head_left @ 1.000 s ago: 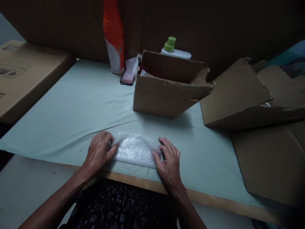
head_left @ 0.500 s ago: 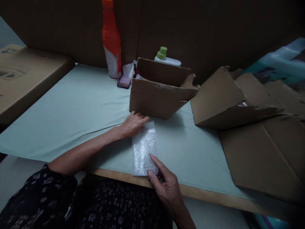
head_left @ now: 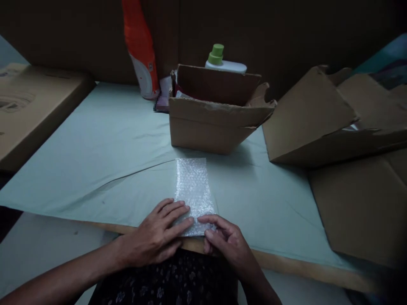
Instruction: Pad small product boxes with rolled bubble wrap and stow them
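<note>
A flat piece of clear bubble wrap (head_left: 192, 182), which looks like a small pouch, lies lengthwise on the pale green cloth at the table's front edge. My left hand (head_left: 159, 232) rests over its lower left part, palm down with the fingers stretched out. At the lower right corner, my right hand (head_left: 226, 242) is closed, pinching the wrap between thumb and curled fingers. Whether anything is inside the wrap I cannot tell.
An open cardboard box (head_left: 210, 127) stands just beyond the wrap, with a white green-capped bottle (head_left: 226, 66) behind it. An orange bottle (head_left: 140, 46) is at the back left. More open boxes (head_left: 308, 114) fill the right; a large flat carton (head_left: 38, 114) sits left.
My left hand has come back from the far end of the bubble wrap to its near end. My right hand stays at the near right corner, its fingers more curled. The view has shifted slightly.
</note>
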{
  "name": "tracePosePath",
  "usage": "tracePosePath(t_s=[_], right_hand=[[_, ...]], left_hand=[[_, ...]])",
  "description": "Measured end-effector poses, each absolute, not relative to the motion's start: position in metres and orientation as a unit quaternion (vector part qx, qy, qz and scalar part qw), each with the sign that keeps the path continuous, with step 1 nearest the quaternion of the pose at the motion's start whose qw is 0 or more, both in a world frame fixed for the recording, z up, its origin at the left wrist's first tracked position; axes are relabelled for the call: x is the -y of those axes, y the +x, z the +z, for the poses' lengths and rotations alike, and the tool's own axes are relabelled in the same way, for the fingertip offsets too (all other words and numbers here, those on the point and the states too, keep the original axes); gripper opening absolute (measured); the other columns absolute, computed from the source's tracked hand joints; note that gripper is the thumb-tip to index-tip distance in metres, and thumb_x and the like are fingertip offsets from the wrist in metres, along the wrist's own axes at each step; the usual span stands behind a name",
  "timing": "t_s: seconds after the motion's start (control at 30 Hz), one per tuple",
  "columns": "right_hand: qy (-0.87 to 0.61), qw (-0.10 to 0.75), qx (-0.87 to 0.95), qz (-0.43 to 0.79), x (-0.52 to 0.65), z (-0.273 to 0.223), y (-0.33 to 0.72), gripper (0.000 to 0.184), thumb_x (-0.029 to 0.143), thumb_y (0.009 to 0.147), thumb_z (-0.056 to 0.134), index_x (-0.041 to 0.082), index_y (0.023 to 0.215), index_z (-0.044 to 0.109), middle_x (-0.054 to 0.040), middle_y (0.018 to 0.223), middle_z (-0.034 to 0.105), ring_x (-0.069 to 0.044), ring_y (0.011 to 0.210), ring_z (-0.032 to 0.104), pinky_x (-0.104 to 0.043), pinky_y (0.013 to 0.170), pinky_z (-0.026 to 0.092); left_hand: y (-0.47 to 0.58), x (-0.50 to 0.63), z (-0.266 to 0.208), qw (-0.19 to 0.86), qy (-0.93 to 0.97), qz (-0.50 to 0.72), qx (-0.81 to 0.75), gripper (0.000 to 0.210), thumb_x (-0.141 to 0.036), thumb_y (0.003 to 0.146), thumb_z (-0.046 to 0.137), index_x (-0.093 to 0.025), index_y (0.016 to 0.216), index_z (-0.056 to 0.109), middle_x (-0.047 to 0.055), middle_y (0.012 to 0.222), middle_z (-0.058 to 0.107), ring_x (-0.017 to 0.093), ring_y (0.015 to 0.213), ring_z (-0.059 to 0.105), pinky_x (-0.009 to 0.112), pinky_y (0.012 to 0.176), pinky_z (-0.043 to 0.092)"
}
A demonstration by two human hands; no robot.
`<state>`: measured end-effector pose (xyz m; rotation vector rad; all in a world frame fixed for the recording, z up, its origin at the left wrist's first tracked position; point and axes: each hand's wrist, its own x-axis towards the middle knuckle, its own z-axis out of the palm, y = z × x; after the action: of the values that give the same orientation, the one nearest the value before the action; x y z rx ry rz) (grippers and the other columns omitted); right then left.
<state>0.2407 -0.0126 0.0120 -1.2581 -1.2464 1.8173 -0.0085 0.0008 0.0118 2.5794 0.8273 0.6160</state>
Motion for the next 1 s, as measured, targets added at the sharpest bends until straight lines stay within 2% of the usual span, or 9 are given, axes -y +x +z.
tracePosePath(t_s=[0.1, 0.17, 0.23, 0.33, 0.4, 0.53, 0.7, 0.87, 1.0], right_hand=[[-0.467, 0.340, 0.469, 0.668, 0.016, 0.007, 0.253, 0.046, 0.046, 0.092, 0.061, 0.021, 0.130, 0.058, -0.0013, 0.073, 0.068, -0.014, 0.058, 0.063, -0.029, 0.060, 0.054], [-0.500, 0.394, 0.503, 0.585, 0.018, 0.007, 0.264, 0.057, 0.043, 0.091, 0.064, 0.025, 0.142, 0.048, -0.0041, 0.087, 0.070, -0.015, 0.064, 0.065, -0.031, 0.063, 0.056], [-0.544, 0.412, 0.559, 0.472, 0.015, 0.011, 0.272, 0.067, 0.037, 0.087, 0.069, 0.028, 0.148, 0.043, -0.0078, 0.105, 0.070, -0.018, 0.081, 0.068, -0.035, 0.075, 0.058], [-0.555, 0.364, 0.640, 0.387, 0.002, 0.016, 0.267, 0.082, 0.029, 0.080, 0.077, 0.029, 0.152, 0.038, -0.0124, 0.134, 0.062, -0.025, 0.112, 0.064, -0.040, 0.093, 0.054], [-0.538, 0.336, 0.670, 0.385, -0.012, 0.016, 0.256, 0.080, 0.027, 0.081, 0.074, 0.026, 0.153, 0.039, -0.0114, 0.131, 0.065, -0.025, 0.113, 0.064, -0.040, 0.095, 0.053], [-0.566, 0.337, 0.653, 0.374, -0.035, 0.008, 0.233, 0.048, 0.029, 0.091, 0.062, 0.019, 0.137, 0.058, -0.0064, 0.105, 0.073, -0.019, 0.087, 0.068, -0.032, 0.083, 0.055], [-0.591, 0.318, 0.645, 0.366, -0.046, 0.004, 0.226, 0.043, 0.031, 0.091, 0.061, 0.016, 0.132, 0.062, -0.0043, 0.093, 0.074, -0.016, 0.070, 0.064, -0.028, 0.071, 0.054], [-0.593, 0.304, 0.670, 0.327, -0.048, 0.004, 0.225, 0.043, 0.030, 0.091, 0.062, 0.019, 0.132, 0.061, -0.0065, 0.101, 0.075, -0.019, 0.077, 0.068, -0.033, 0.074, 0.056], [-0.562, 0.353, 0.738, 0.120, -0.034, 0.016, 0.229, 0.038, 0.025, 0.092, 0.062, 0.020, 0.130, 0.059, -0.0124, 0.118, 0.069, -0.025, 0.103, 0.066, -0.040, 0.086, 0.053]], left_hand=[[0.003, -0.009, 0.003, 0.219, 0.871, 0.290, -0.330, 0.047, -0.003, 0.085, 0.052, -0.015, 0.130, 0.055, 0.014, 0.117, 0.070, 0.026, 0.116, 0.061, 0.047, 0.099, 0.051], [0.005, -0.019, 0.000, 0.265, 0.838, 0.327, -0.348, 0.041, -0.003, 0.086, 0.050, -0.017, 0.123, 0.060, 0.010, 0.105, 0.073, 0.022, 0.101, 0.066, 0.041, 0.089, 0.055], [0.004, -0.025, 0.001, 0.301, 0.812, 0.346, -0.361, 0.036, -0.005, 0.087, 0.050, -0.019, 0.119, 0.063, 0.007, 0.100, 0.074, 0.020, 0.093, 0.068, 0.038, 0.083, 0.056], [0.004, -0.029, 0.006, 0.338, 0.777, 0.341, -0.406, 0.031, -0.013, 0.091, 0.053, -0.020, 0.118, 0.065, 0.006, 0.099, 0.076, 0.018, 0.088, 0.070, 0.033, 0.076, 0.057], [0.006, -0.030, 0.008, 0.356, 0.748, 0.337, -0.447, 0.030, -0.019, 0.092, 0.056, -0.019, 0.121, 0.065, 0.007, 0.104, 0.076, 0.017, 0.086, 0.071, 0.029, 0.071, 0.057], [0.011, -0.033, 0.010, 0.404, 0.691, 0.333, -0.499, 0.029, -0.026, 0.094, 0.056, -0.016, 0.119, 0.066, 0.006, 0.098, 0.077, 0.015, 0.077, 0.070, 0.025, 0.066, 0.057], [0.014, -0.038, 0.003, 0.324, 0.698, 0.379, -0.513, 0.028, -0.021, 0.092, 0.057, -0.013, 0.116, 0.066, 0.006, 0.097, 0.075, 0.013, 0.074, 0.066, 0.026, 0.071, 0.056], [0.014, -0.044, -0.002, 0.257, 0.756, 0.320, -0.510, 0.038, -0.017, 0.091, 0.051, -0.013, 0.129, 0.057, 0.006, 0.093, 0.068, 0.014, 0.070, 0.060, 0.027, 0.065, 0.053], [0.015, -0.053, -0.002, 0.242, 0.775, 0.249, -0.529, 0.048, -0.015, 0.087, 0.052, -0.017, 0.135, 0.051, 0.008, 0.102, 0.066, 0.018, 0.078, 0.062, 0.032, 0.068, 0.055]])
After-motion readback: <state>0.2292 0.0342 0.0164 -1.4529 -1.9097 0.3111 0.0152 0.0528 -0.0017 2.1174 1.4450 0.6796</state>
